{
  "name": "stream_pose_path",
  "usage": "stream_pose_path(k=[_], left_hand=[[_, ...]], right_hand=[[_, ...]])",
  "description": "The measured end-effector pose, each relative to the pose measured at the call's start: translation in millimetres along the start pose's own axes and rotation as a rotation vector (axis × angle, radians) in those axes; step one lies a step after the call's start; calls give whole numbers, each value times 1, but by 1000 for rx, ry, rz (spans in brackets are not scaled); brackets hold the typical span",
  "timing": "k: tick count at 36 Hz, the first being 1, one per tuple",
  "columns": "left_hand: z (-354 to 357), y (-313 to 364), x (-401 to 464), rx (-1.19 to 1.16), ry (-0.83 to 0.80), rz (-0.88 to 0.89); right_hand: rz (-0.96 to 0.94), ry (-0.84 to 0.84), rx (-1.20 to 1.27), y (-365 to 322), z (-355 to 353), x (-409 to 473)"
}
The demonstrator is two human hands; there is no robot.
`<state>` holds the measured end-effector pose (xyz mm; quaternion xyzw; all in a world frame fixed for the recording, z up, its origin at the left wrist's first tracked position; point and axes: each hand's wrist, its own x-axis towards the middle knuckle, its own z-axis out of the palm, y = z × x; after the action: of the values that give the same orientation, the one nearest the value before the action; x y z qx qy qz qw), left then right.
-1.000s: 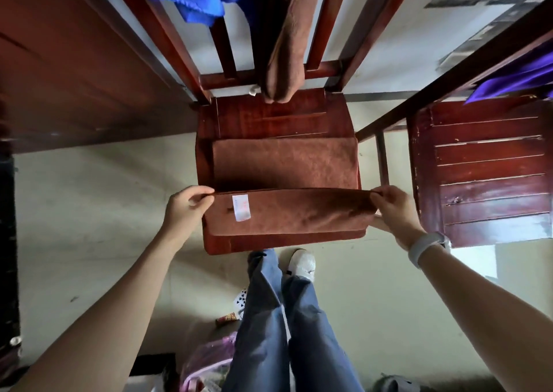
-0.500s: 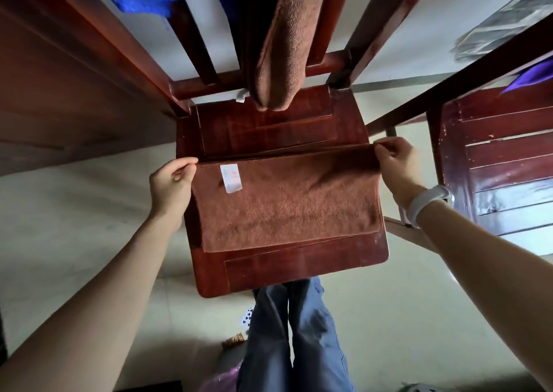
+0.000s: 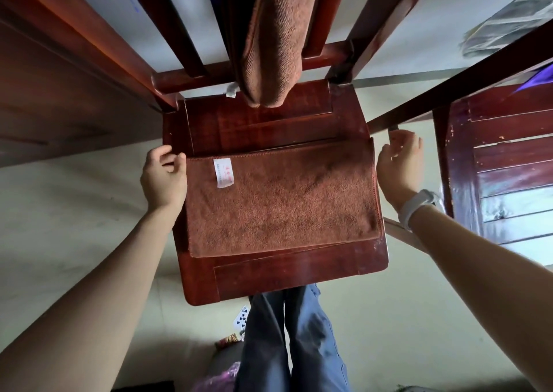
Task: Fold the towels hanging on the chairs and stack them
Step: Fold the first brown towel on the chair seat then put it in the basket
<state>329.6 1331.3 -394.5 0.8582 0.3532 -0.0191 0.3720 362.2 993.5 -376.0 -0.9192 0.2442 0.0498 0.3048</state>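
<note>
Folded brown terry towel (image 3: 278, 203), rectangular, lies flat on my wooden chair seat (image 3: 299, 275); my left hand (image 3: 163, 179) at nine o'clock and right hand (image 3: 398, 167) at three hover loosely curled, holding nothing.

Matt, napped cloth towel (image 3: 281, 203) on glossy wooden chair seat (image 3: 299, 272).

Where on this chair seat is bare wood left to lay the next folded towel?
Little. The folded brown towel covers most of the chair seat. Bare strips: one along the front edge below the towel, one behind it, under the hanging brown towel. The neighbouring chair seat on the right shows bare slats. The left hand and right hand crowd the towel's sides.
</note>
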Motion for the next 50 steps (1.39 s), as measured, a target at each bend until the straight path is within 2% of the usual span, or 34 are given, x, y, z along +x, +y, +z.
stream_pose_path(k=[2,4,6,9,11,16,20,23,28,32,36,41,47,50], left_hand=[[-3,0,-15,143,47,210],[-2,-1,-35,317,57,403],[4,-2,-52,449,-30,564],[22,-3,-65,606,-231,708],[36,-2,-64,687,-306,714],[56,-10,-50,748,-297,647],[53,-23,-42,746,-235,660],[49,-26,-38,710,-205,584],[42,-20,-44,621,-193,463],[40,-14,-69,625,-168,541],[52,-12,-108,639,-218,651],[66,-25,-136,745,-344,645],[71,-29,-135,747,-350,618],[70,-29,-135,750,-359,612]], right_hand=[[-220,-14,-163,2,-4,-18],[-452,-96,-308,-1,-4,-38],[-649,-219,-419,-10,4,-53],[-764,-358,-550,-23,31,-60],[-763,-393,-580,-30,50,-58],[-664,-362,-620,-14,71,-40],[-627,-276,-635,16,60,-23],[-514,-234,-603,27,50,-12],[-241,-193,-287,41,30,-4],[-154,-141,-68,50,14,-25],[-70,-109,6,55,12,-43],[119,-160,-27,49,9,-39],[190,-272,-166,44,7,-27],[337,-326,-154,38,6,-24]])
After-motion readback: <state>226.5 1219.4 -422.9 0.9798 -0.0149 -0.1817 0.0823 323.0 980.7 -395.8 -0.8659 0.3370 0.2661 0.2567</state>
